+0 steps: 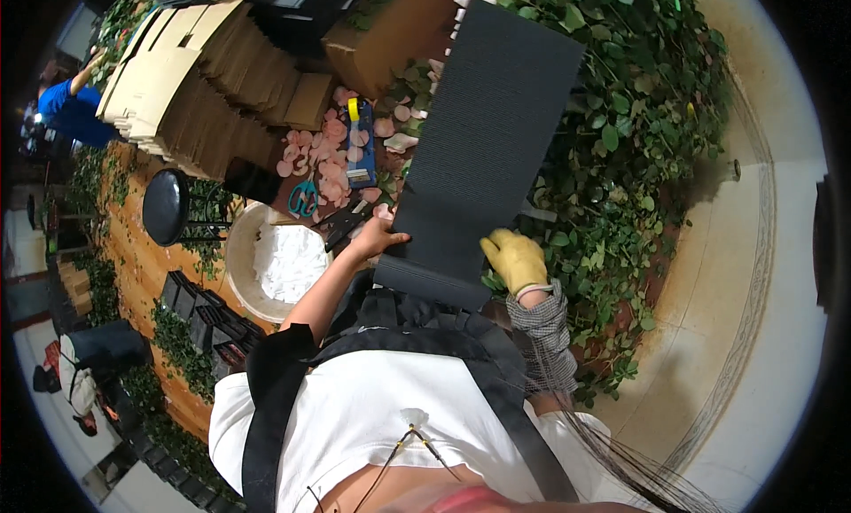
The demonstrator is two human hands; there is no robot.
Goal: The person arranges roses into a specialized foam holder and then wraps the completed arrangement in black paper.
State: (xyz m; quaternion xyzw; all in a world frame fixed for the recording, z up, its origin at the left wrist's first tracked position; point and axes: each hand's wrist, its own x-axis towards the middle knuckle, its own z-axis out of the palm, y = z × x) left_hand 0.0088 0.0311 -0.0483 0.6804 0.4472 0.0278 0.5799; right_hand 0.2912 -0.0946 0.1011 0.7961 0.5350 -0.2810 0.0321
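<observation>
A long black corrugated sheet (pixel 487 132) lies in front of me, tilted away to the upper right, its near end rolled or folded over at my waist. My bare left hand (pixel 377 239) is closed on its left edge, thumb on top. At the right edge is my right hand (pixel 516 260), in a yellow glove, with its fingers curled against the sheet; the fingertips are partly hidden. Left of the sheet are teal-handled scissors (pixel 304 197), a blue tool or tray (pixel 361 145) with a yellow roll (pixel 354 110), and scattered pink petals (pixel 332 172).
Leafy green stems (pixel 620 149) are heaped on the right along the wall. A round tub (pixel 238 269) of white material stands at my left, near a black stool (pixel 166 205). Stacked flat cardboard (pixel 177 78) rises behind it. A person in blue (pixel 71 114) is at far left.
</observation>
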